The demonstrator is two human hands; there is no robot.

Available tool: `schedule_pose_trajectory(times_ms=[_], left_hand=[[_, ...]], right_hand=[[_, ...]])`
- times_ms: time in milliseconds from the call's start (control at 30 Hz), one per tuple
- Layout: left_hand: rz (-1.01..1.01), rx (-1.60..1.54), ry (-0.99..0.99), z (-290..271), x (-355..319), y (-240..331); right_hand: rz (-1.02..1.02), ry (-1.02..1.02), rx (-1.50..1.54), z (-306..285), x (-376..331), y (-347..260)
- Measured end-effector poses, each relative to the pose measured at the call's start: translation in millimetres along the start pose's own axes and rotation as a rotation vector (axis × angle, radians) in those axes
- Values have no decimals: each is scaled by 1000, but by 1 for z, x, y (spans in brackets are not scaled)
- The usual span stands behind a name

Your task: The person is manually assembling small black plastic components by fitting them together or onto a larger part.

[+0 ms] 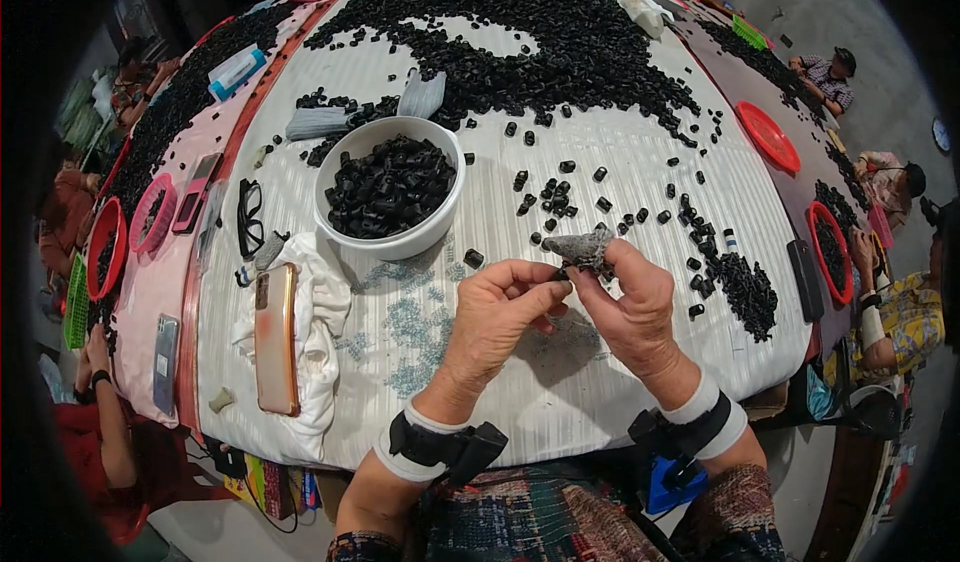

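Observation:
My left hand (pixel 497 314) and my right hand (pixel 632 304) meet over the white ribbed table cover (pixel 600 162), fingertips pinched together on a small black cylindrical part (pixel 562 273). A grey cloth cover (pixel 583 246) sits over my right forefinger, which presses on the part. Loose black parts (pixel 555 197) lie scattered just beyond my hands. A white bowl (pixel 372 239) full of black parts (pixel 390 184) stands to the upper left of my left hand. Tiny pale trimmings (pixel 415 327) lie on the cover under my left hand.
A huge heap of black parts (pixel 540 42) covers the far table. A phone in an orange case (pixel 275 324) lies on a white cloth (pixel 318 302) at left, with black glasses (pixel 248 217) beyond. Red baskets (pixel 768 136) and other seated people ring the table.

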State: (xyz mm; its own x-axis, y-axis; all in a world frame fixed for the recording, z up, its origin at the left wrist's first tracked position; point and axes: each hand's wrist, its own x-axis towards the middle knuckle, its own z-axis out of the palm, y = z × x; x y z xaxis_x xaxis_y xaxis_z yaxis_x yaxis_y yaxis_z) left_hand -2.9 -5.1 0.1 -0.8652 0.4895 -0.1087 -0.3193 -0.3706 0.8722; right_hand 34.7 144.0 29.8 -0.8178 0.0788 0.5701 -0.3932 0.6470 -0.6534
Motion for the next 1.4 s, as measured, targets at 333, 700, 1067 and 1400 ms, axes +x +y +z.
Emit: schedule_pose_trajectory(times_ms=[333,700,1067,1400], left_hand=[[-25,16,35,0,0,-1],[-73,-54,33,-5,2,-4],[-69,-100,9,-6,2,-4],[-113,-45,13,-3,1,-3]], right_hand=[[-94,-37,-75,-1,-5,0],[-176,-141,-141,-6,0,-3],[-254,-126,-335,9,-8,-5],[-301,-154,-404,3,-7,-1]])
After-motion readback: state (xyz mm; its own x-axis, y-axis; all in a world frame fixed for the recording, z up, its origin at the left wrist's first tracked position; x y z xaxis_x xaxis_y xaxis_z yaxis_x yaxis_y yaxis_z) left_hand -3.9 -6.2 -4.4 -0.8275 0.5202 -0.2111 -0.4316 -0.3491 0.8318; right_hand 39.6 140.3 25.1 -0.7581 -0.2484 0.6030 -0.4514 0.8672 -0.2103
